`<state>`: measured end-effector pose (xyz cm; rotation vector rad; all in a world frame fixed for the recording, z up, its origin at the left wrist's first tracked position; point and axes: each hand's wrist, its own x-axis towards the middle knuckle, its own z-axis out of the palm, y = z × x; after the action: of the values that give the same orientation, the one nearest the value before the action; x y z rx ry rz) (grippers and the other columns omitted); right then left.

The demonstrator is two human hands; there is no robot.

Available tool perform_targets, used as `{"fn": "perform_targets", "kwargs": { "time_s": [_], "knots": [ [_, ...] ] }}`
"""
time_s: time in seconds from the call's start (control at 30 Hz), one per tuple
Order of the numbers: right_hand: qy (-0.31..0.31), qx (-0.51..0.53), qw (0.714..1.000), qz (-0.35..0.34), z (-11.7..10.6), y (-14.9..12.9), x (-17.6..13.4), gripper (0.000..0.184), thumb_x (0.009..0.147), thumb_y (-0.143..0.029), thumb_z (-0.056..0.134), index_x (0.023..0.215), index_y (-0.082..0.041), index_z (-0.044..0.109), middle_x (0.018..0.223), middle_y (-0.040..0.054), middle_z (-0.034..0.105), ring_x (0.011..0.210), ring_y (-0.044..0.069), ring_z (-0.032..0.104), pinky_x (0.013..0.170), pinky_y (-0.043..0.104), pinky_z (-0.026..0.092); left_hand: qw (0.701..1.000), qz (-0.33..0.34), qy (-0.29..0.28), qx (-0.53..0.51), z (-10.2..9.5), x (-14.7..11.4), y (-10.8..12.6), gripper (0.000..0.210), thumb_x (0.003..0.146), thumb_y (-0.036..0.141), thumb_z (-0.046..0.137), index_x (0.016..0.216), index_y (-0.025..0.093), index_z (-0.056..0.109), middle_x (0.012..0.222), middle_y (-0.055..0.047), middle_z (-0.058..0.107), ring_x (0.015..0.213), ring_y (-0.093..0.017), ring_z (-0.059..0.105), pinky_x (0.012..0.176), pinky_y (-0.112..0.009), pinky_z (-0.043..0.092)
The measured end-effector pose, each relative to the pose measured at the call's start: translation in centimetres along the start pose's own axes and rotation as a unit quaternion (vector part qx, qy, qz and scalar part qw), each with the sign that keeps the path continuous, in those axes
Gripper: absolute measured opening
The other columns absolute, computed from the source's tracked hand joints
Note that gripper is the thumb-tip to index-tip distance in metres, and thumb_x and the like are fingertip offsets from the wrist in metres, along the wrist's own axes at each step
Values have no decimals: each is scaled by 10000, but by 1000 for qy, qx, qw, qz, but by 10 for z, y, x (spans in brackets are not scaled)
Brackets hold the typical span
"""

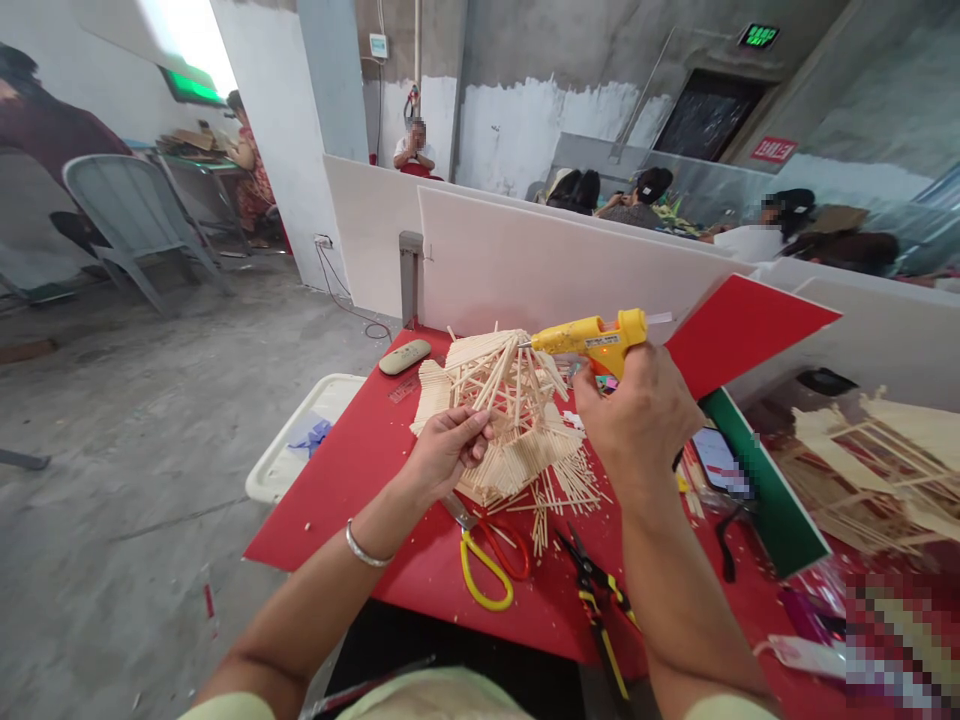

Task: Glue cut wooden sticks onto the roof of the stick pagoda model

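A yellow hot glue gun [589, 338] is gripped in my right hand [637, 400], its nozzle at the top of a model built of thin wooden sticks [517, 440]. A clear glue stick pokes out of the gun's back end. At the front of the model, my left hand [454, 450] is closed with thumb and fingertips pinched together. They seem to be on a thin wooden stick, partly hidden by the fingers. Several loose wooden sticks [540, 515] lie at the model's foot. Scissors [491, 560] with red and yellow handles lie nearer to me, left of black-and-yellow pliers [600, 590].
The red table [337, 500] bears an oval case [405, 356] at its far left. A phone [721, 462] lies at right beside a green panel [772, 490]. Another stick model [877, 470] stands beyond it. White partition boards [555, 255] rise behind; several people sit past them.
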<state>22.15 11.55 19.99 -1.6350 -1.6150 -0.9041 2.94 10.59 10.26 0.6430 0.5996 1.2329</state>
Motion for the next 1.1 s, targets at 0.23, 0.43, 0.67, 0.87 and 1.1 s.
{"fn": "perform_targets", "kwargs": {
  "time_s": [0.23,0.43,0.67,0.87,1.1],
  "knots": [
    [17,6,1000,0,0,2,-2,343,877,-420,519,1065,-139,581,875,101,622,748,211,547,601,328,325,1000,-9,-19,-4,-3,0,-4,280,764,309,799,926,93,724,709,-14,635,461,-27,502,401,-136,345],
    [24,16,999,-19,-2,3,-4,311,869,-397,526,1035,-141,586,846,96,618,728,204,542,593,321,313,999,-13,-31,-10,-4,-1,-5,282,766,313,798,917,86,729,711,-19,632,464,-17,489,420,-131,349],
    [10,25,1000,-16,-4,5,-5,288,865,-382,516,1028,-153,578,840,92,607,727,207,531,594,325,305,999,-17,-36,-10,-1,-3,-4,286,744,328,813,897,99,733,695,-12,621,460,-18,482,415,-135,339],
    [-10,24,1000,-11,-7,6,-5,309,881,-390,495,1043,-138,573,867,110,606,748,219,522,593,335,299,999,-17,-45,-12,-1,-4,-3,273,749,326,809,881,101,729,687,-10,623,457,-19,483,414,-140,338],
    [-8,20,1000,-18,-8,6,-6,296,888,-396,498,1028,-147,575,849,92,599,741,209,521,584,325,285,999,-16,-46,-13,0,-6,-2,260,764,313,799,886,95,728,687,-11,623,459,-18,491,427,-136,356]
  ]
}}
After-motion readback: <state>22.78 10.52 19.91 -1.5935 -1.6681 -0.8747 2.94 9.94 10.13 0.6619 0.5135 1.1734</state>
